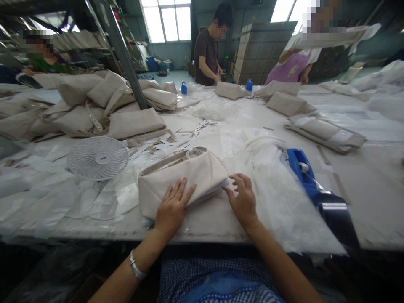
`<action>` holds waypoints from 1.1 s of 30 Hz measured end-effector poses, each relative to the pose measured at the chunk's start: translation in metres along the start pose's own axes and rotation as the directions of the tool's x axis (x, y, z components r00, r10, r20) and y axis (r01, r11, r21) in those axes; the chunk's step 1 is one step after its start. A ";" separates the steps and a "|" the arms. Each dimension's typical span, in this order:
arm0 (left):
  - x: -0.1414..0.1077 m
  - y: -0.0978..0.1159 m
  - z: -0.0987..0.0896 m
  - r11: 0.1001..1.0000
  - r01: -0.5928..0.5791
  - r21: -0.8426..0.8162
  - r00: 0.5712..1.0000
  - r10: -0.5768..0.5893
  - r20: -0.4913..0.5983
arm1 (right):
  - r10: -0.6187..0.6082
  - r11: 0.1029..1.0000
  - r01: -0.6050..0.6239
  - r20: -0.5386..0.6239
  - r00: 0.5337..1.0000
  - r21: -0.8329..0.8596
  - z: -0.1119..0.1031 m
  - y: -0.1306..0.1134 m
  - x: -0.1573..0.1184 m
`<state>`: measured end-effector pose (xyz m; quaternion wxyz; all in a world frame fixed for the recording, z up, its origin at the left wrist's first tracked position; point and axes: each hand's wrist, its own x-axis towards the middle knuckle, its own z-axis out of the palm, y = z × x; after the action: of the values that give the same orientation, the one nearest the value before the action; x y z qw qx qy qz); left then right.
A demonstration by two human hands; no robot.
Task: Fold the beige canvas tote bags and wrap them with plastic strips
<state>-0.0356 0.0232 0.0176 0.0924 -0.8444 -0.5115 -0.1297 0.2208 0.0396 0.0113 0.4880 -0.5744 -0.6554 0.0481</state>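
Observation:
A beige bag (184,179) lies on its side on the table in front of me, with a coiled strap or cord (196,152) along its far edge. Flat on the bag's near face rests my left hand (175,206), its fingers spread. At the bag's right end is my right hand (243,200), fingers bent and thumb apart from them. Its fingertips are close to the bag's corner, where a white edge shows; whether they touch it I cannot tell.
Clear plastic sleeves (274,189) lie to the right, beside a blue tape dispenser (303,172). A white round fan (97,158) and paper scraps (158,145) are at left. Beige bags (94,101) are heaped behind a metal post (126,54). Several people stand around the table.

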 end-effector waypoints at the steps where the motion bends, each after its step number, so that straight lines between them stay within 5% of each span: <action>1: -0.001 0.001 0.001 1.000 0.003 0.005 1.000 -0.003 -0.009 | -0.086 0.996 0.085 -0.019 0.996 -0.038 -0.002 -0.005 -0.001; 3: -0.003 0.002 0.004 1.000 0.008 0.015 1.000 -0.008 -0.025 | -0.281 0.957 0.283 0.046 0.959 -0.068 -0.003 -0.016 -0.004; 6: -0.005 0.004 0.007 0.999 0.011 0.044 0.999 -0.009 -0.046 | -0.465 0.871 0.490 0.273 0.842 -0.024 0.007 -0.021 -0.012; 8: -0.005 0.010 0.010 0.997 0.012 0.077 0.998 -0.007 -0.066 | -0.466 0.862 0.507 0.368 0.804 -0.017 0.016 -0.015 -0.019; 14: -0.004 0.037 0.019 0.988 0.077 0.134 0.990 -0.060 -0.127 | -0.388 0.920 0.373 0.397 0.832 0.118 0.015 -0.005 -0.029; 16: -0.004 0.040 0.021 0.988 0.080 0.129 0.989 -0.063 -0.134 | -0.284 0.949 0.210 0.343 0.896 0.237 0.005 -0.009 -0.031; 18: -0.005 0.039 0.023 0.991 0.077 0.114 0.989 -0.061 -0.134 | -0.009 0.930 -0.121 0.351 0.936 0.347 -0.002 -0.015 -0.034; 19: -0.005 0.037 0.023 0.992 0.078 0.104 0.989 -0.063 -0.136 | 0.166 0.856 -0.335 0.404 0.900 0.394 -0.003 -0.017 -0.035; 21: -0.005 0.034 0.024 0.993 0.077 0.087 0.988 -0.064 -0.141 | 0.416 0.560 -0.690 0.565 0.712 0.458 -0.002 -0.020 -0.036; 23: -0.005 0.032 0.024 0.995 0.069 0.073 0.987 -0.057 -0.149 | 0.451 0.254 -0.824 0.691 0.565 0.507 0.002 -0.023 -0.032; 24: -0.005 0.032 0.024 0.996 0.061 0.064 0.987 -0.050 -0.155 | 0.435 0.144 -0.829 0.718 0.544 0.541 0.005 -0.026 -0.029; 29: -0.006 0.033 0.020 0.999 0.038 0.001 0.984 -0.038 -0.177 | 0.433 -0.140 -0.726 0.701 0.566 0.673 0.015 -0.056 -0.018; 31: -0.005 0.029 0.018 0.998 0.061 0.015 0.977 -0.057 -0.203 | 0.439 -0.102 -0.681 0.647 0.623 0.725 0.017 -0.069 -0.020; 33: -0.004 0.022 0.015 0.995 0.096 0.038 0.967 -0.084 -0.240 | 0.394 0.033 -0.653 0.591 0.704 0.756 0.016 -0.076 -0.023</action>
<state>-0.0164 0.0140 0.0012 0.1681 -0.7961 -0.5376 -0.2213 0.1533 0.0038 0.0375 0.5954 -0.3565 -0.2792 0.6636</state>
